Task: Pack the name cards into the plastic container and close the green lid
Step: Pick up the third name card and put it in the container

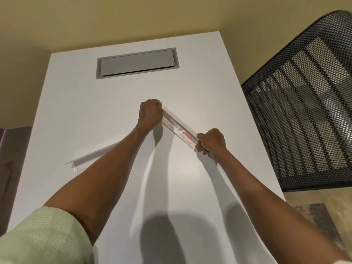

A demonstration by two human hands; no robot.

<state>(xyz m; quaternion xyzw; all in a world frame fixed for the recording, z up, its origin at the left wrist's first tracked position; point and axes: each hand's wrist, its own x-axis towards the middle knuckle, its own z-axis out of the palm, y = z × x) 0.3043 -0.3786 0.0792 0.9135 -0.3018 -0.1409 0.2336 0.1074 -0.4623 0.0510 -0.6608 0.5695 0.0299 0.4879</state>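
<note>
A long clear acrylic name card holder (pixel 179 126) with a red-printed label lies slanted above the middle of the white table (pixel 114 103). My left hand (pixel 151 113) grips its far end in a fist. Its near end is pinched in my right hand (pixel 210 141). A second clear name card holder (pixel 91 156) lies flat on the table to the left, partly hidden behind my left forearm. No plastic container or green lid is in view.
A grey cable hatch (pixel 137 62) is set flush into the far part of the table. A black mesh chair back (pixel 304 103) stands close to the table's right edge. Patterned floor (pixel 314 216) shows at lower right.
</note>
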